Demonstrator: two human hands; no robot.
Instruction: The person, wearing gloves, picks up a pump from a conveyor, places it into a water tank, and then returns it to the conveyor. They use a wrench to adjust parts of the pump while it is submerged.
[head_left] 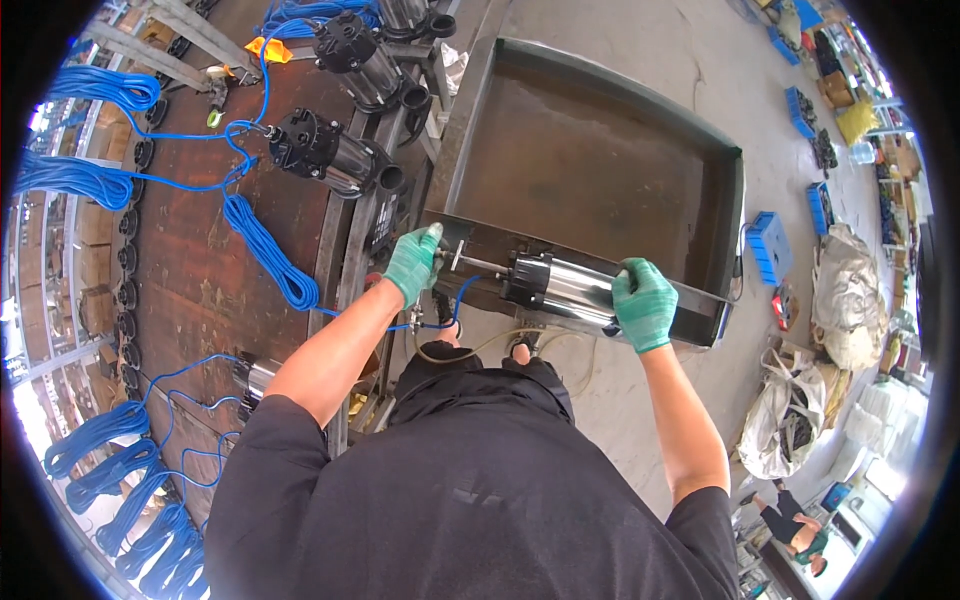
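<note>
Head view: right hand (645,303) holds a silver-and-black pump (568,287).

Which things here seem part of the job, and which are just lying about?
Apparently in the job:
left hand
right hand
silver-and-black pump between them
blue cable leading toward it
tank alongside

Probably just lying about:
blue bins
pale sacks
orange item

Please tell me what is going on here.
A gloved person holds a steel-bodied submersible pump on its side at the near edge of a metal tank. The right hand grips the pump's steel end; the left hand is at the T-ended rod beyond its black end. More pumps and coiled blue cable sit to the left.
</note>
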